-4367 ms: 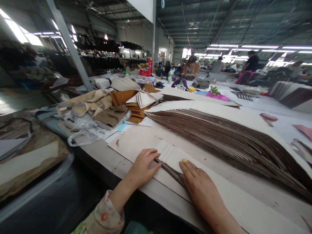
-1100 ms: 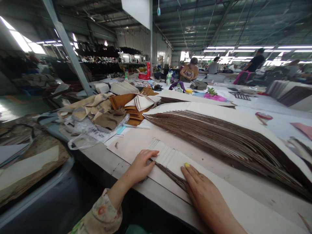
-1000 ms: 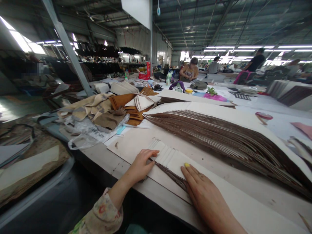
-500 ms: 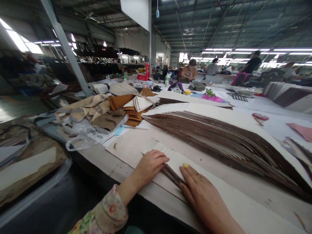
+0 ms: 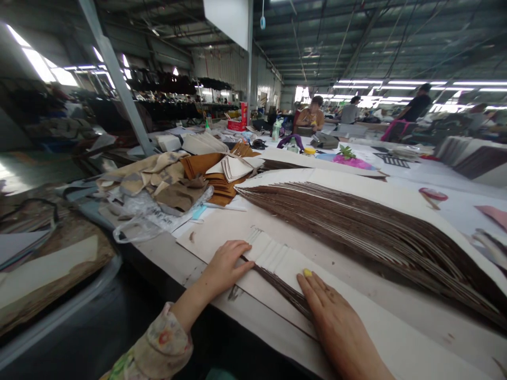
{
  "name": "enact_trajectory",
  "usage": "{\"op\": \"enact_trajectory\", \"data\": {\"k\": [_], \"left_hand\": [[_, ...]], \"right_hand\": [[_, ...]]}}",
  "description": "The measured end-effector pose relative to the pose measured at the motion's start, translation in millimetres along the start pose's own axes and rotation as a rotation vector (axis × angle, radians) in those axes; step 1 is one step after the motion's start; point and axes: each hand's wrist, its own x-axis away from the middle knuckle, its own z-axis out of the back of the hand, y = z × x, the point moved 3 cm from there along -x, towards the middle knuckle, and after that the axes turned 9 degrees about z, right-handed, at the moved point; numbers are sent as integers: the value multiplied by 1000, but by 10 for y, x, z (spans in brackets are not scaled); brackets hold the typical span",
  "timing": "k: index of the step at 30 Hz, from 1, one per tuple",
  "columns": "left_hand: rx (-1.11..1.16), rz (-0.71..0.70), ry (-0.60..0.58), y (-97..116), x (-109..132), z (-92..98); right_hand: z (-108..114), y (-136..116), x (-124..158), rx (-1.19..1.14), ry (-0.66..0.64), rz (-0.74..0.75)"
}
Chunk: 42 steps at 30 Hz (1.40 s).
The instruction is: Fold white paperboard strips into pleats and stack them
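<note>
A low stack of long, pale sheets with brown edges [image 5: 273, 253] lies slantwise before me, several thin lines crossing its far end. My left hand [image 5: 229, 261] touches the left corner of this stack, thumb apart from the fingers, which reach around its end. Flat on top of the same stack rests my right hand [image 5: 336, 316], fingers stretched out, a yellow cover on one fingertip. Beneath the stack is a wide pale board [image 5: 209, 237]. Beyond it a much thicker pile of similar sheets [image 5: 356, 211] bulges upward in the middle.
Brown and tan material pieces [image 5: 178, 192] and a clear plastic bag [image 5: 138, 229] lie at the left. A red tape roll [image 5: 433, 194] sits at the right. A metal post [image 5: 119, 79] rises at the back left. A person [image 5: 311, 116] sits across the table.
My left hand has slid left and toward me, off the stack's top to its corner, and its thumb has spread. My right hand stays flat, shifted slightly right in view.
</note>
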Motion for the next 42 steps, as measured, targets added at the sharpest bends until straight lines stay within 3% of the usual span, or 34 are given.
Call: {"op": "enact_trajectory", "data": {"k": [10,22,29,36,42], "left_hand": [[37,4,-25,-50,11,-10],[186,18,-97,-165,-53,47],[181,39,-71,-131,-76,59],[54,32,39,49,-111,32],[176,112,19,32,-94,-27]], "right_hand": [[-34,-102,-254,-27,-43,-24],[-30,-83,-218,1,-30,6],[-50,-71,-212,-49,-33,-21],[32,-105,-274,-69,-13,-49],[26,-97,-282,-48,-27,-21]]}}
